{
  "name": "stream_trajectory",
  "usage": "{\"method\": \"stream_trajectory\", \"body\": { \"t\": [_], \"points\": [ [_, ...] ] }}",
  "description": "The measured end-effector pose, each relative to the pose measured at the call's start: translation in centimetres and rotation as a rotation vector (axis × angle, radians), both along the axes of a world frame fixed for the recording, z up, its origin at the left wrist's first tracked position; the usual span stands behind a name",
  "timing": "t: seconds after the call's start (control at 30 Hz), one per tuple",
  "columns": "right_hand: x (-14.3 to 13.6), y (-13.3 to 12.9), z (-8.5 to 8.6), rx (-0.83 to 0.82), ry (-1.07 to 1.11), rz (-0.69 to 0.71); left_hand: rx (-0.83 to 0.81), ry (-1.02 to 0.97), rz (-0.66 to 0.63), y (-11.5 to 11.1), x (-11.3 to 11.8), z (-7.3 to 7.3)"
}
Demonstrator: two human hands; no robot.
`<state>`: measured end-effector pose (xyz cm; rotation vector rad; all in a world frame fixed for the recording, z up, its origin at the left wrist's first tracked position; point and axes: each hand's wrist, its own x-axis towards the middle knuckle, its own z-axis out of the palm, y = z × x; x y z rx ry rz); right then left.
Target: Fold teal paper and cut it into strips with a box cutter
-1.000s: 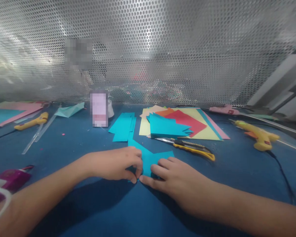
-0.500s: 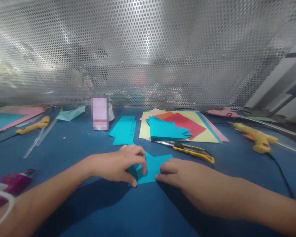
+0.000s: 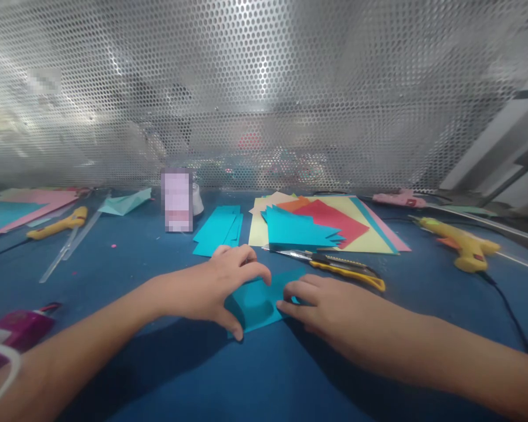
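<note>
A blue paper sheet [image 3: 257, 302] lies flat on the dark blue table, between my two hands. At its left edge is my left hand [image 3: 242, 287], thumb and fingers spread wide, with nothing between them. My right hand [image 3: 301, 296] rests at the sheet's right side, its thumb and forefinger tips near each other at the paper; whether they pinch it is hard to see. Just beyond my left hand is a small pile of blue paper pieces [image 3: 220, 225]. A yellow and black cutter knife [image 3: 347, 272] lies beyond my right hand.
Blue cut papers [image 3: 297, 228] sit on coloured sheets [image 3: 381, 231] at the back. Yellow glue guns lie left [image 3: 59, 224] and right [image 3: 464, 246]. A blurred-out upright object [image 3: 177, 200] stands back left. Perforated metal [image 3: 255, 88] rises behind the table.
My left hand has opened wider, its fingers moving away from the thumb. The blue sheet now shows flatter between the hands. The right hand has shifted slightly, and the pile beyond looks neater.
</note>
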<state>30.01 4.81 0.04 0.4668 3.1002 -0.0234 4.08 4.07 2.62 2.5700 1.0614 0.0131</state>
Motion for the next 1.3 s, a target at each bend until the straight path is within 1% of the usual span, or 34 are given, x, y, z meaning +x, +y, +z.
{"method": "stream_trajectory", "body": {
  "t": [0.1, 0.17, 0.33, 0.43, 0.57, 0.6, 0.7, 0.73, 0.8, 0.93, 1.1, 1.2, 1.3],
  "points": [
    [0.1, -0.1, 0.1, -0.006, 0.018, 0.001, 0.062, 0.095, -0.032, -0.8, 0.3, 1.1],
    [0.0, -0.1, 0.0, -0.027, 0.038, -0.007, 0.082, 0.159, -0.015, -1.2, 0.2, 1.5],
    [-0.3, 0.4, -0.5, -0.098, 0.094, 0.034, 0.015, 0.270, 0.085, -1.4, -0.6, 1.9],
    [-0.5, 0.5, -0.9, -0.114, 0.108, 0.047, 0.011, 0.261, 0.095, -1.2, -0.6, 2.0],
    [-0.5, 0.5, -1.0, -0.111, 0.116, 0.052, 0.086, 0.104, 0.055, -0.6, 0.4, 1.3],
    [-0.5, 0.4, -1.0, -0.107, 0.113, 0.057, 0.049, 0.058, 0.040, -0.4, 0.6, 1.0],
    [-0.5, 0.4, -0.8, -0.080, 0.091, 0.072, -0.167, -0.036, 0.007, 0.1, 1.1, 0.0],
    [-0.5, 0.4, -0.8, -0.070, 0.082, 0.078, -0.216, -0.056, 0.009, 0.2, 1.0, -0.3],
    [-0.6, 0.3, -0.7, -0.050, 0.074, 0.086, -0.247, -0.087, 0.017, 0.4, 0.8, -0.8],
    [-0.8, 0.2, -0.8, -0.017, 0.049, 0.112, -0.227, -0.105, 0.000, 0.4, 0.4, -1.5],
    [-0.8, 0.0, -0.8, 0.025, 0.053, 0.121, -0.213, -0.099, 0.007, 0.2, 0.5, -1.8],
    [-0.7, -0.1, -0.6, 0.070, 0.063, 0.130, -0.224, -0.082, 0.011, 0.1, 0.6, -1.7],
    [-0.7, -0.2, -0.1, 0.139, 0.064, 0.105, -0.222, -0.062, 0.004, 0.0, 0.6, -1.4]
  ]
}}
